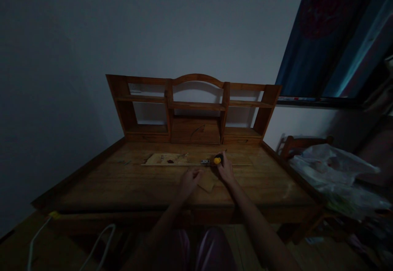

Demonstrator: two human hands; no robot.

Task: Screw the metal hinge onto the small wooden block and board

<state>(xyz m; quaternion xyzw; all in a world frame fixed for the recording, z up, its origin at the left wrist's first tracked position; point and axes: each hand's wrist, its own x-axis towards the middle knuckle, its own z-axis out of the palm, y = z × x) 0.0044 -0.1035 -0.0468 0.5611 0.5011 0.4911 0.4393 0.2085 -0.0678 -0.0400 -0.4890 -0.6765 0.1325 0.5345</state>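
My right hand [226, 169] is closed around a yellow-and-black tool [217, 160], whose rounded yellow end faces me; its exact kind is unclear in the dim light. Just left of the tool, a small metal piece [205, 162] lies against a long thin strip [178, 164] that runs across the desk. My left hand [190, 179] is near the strip with thumb and fingers pinched together; what they hold, if anything, is too small to tell. Between the hands lies a tan flat piece [207, 182]. Behind the strip is a pale, dark-stained sheet [164, 158].
The wooden desk [123, 185] has a raised rim and a shelf unit [196, 106] along its back. At the right, plastic bags [328, 166] rest on a chair [290, 146]. A white cable [106, 236] hangs at the front left. A dark window [328, 50] is upper right.
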